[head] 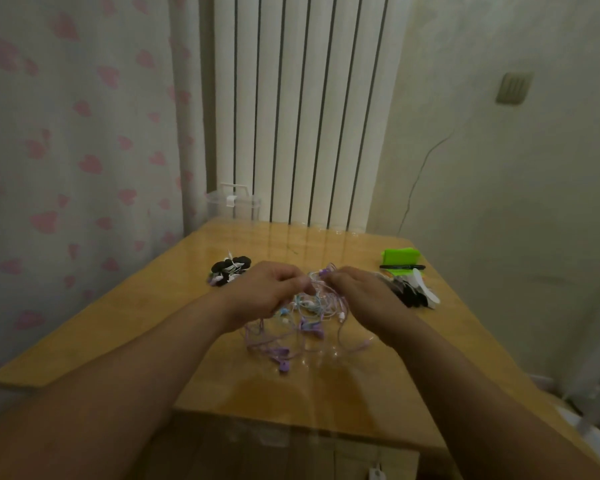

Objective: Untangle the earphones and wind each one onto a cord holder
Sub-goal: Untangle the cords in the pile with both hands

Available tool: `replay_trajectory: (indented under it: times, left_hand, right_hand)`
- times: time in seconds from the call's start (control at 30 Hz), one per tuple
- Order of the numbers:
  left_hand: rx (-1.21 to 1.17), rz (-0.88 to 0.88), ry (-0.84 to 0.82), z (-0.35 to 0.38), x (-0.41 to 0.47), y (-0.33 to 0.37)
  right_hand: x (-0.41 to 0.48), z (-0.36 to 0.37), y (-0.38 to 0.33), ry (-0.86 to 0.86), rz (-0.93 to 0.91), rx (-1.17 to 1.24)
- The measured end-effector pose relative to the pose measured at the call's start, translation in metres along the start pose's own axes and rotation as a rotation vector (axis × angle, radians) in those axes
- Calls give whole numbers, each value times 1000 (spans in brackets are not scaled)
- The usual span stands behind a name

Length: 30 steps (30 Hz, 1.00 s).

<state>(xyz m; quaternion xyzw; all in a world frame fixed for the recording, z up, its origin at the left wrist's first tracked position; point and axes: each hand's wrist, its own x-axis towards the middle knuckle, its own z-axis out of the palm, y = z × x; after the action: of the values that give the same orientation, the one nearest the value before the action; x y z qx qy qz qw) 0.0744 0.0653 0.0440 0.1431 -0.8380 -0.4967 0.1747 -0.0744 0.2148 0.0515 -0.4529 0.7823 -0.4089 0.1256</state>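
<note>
Both forearms reach over the desk (118,323). The left hand (267,292) and the right hand (357,296) each close their grip on cords of the tangled earphones (302,327), whose lower loops lie on the desk between them. A small pile (229,270) far left seems already wound; I judge the main tangle remains to do.

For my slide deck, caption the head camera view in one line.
The left hand and right hand pinch cords atop a tangle of purple and white earphones on a wooden table.
</note>
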Motion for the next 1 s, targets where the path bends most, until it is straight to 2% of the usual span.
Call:
replay_trajectory:
  times: [0.07,0.13,0.2,0.33,0.4,0.47,0.53,0.57,0.6,0.67,0.73,0.77,0.83,0.9,1.0]
  left_hand:
    - [5,28,5,12,4,4]
    - [10,20,28,15,6,6]
    - [15,-19,34,9,4,5]
    - [-98,-51,-58,-18,-9,1]
    - [-221,-44,-68,-28,-14,1]
    - [-289,-34,-74,-31,-14,2]
    - [-221,-26,-68,-28,-9,4]
    - [-150,-19,-60,-23,-7,6]
    - [-77,-8,-56,-16,-4,7]
    - [31,26,-63,-3,1,11]
    - [69,69,-87,8,4,13]
    - [69,70,-92,10,4,13]
    - [68,33,-95,7,2,12]
    - [56,-20,-101,0,-1,8]
    - [-80,-68,-84,-18,-8,1]
  right_hand:
    - [-5,13,-15,-161,35,241]
    - [-9,18,-19,-213,55,201]
    - [-9,13,-13,-83,49,103]
    - [-1,-19,22,320,145,296]
    - [2,-33,47,326,179,102]
    - [0,-33,60,206,236,-74]
    - [-4,-24,56,177,157,-352]
    - [-5,-17,46,195,82,-380]
    - [-8,-12,34,195,5,-332]
    - [-12,3,4,89,-92,-82]
    - [-15,17,-16,-103,-61,127]
    - [-17,22,-20,-140,-33,153]
    - [-16,23,-17,-90,14,143]
    - [-11,13,-5,34,60,158]
    - [-5,-2,25,200,163,260]
